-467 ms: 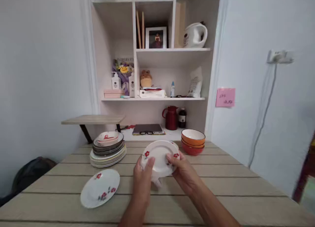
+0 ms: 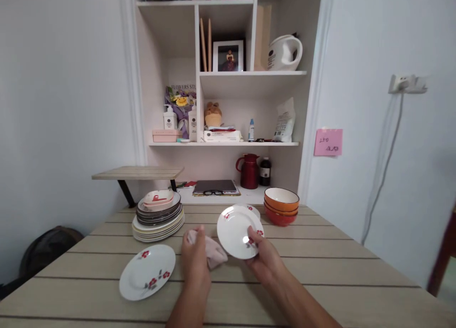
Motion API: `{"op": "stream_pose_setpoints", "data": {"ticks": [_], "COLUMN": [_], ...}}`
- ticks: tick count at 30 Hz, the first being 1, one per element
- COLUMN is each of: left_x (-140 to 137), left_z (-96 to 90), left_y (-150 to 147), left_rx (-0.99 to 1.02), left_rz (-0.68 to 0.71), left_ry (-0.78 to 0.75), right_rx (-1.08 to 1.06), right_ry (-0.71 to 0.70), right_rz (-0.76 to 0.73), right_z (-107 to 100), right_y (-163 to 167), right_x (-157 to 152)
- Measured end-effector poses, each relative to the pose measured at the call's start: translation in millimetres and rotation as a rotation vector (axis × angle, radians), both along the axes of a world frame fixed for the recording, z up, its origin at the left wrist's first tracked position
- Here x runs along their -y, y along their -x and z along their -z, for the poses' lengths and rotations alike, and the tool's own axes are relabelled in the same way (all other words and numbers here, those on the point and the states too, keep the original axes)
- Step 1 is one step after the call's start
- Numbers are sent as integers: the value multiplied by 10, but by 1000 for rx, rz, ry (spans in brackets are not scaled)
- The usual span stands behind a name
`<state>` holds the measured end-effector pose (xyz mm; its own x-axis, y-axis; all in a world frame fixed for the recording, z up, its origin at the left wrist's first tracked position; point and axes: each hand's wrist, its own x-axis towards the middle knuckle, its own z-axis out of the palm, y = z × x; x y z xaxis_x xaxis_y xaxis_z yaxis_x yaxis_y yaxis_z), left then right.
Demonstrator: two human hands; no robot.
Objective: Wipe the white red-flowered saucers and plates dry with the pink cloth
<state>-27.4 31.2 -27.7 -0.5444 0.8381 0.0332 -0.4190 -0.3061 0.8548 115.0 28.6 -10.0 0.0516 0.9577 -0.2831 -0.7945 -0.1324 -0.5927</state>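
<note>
My right hand (image 2: 265,254) grips a small white plate (image 2: 235,230) with red flowers by its right rim, thumb on top, tilted above the table. To its left, my left hand (image 2: 195,254) is closed around a pale pink cloth (image 2: 213,253) that hangs out to the right, apart from the plate. Behind the held plate another flowered plate (image 2: 253,209) is partly hidden. A larger white plate (image 2: 142,276) with red flowers lies on the table left of my left hand.
At the back left stands a stack of plates (image 2: 156,230) with small pink-rimmed dishes (image 2: 158,200) on top. Orange and red bowls (image 2: 281,207) are stacked at the back right. Behind the slatted table (image 2: 320,290) are a red jug (image 2: 249,171), a dark laptop (image 2: 215,186) and shelves.
My left hand has let go of the plate and moved left with the cloth. The plate, now in my right hand alone, has tilted and shifted slightly right.
</note>
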Motion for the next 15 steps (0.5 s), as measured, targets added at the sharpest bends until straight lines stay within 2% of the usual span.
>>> {"op": "stream_pose_setpoints", "data": {"ticks": [2, 4, 8, 11, 15], "left_x": [-60, -85, -46, 13, 66], "left_z": [37, 37, -46, -115, -93], "left_y": [87, 138, 137, 97, -16], "left_rx": [163, 240, 207, -23, -518], "left_rz": [-43, -58, -86, -145, -127], "left_ry": [12, 1, -64, -169, -294], "right_rx": [18, 51, 100, 165, 190], "right_ry": [27, 61, 133, 159, 121], "right_rz": [83, 100, -12, -74, -144], "right_z": [36, 65, 122, 157, 185], "right_y": [-42, -53, 55, 177, 258], "right_x": [-52, -75, -28, 43, 88]}}
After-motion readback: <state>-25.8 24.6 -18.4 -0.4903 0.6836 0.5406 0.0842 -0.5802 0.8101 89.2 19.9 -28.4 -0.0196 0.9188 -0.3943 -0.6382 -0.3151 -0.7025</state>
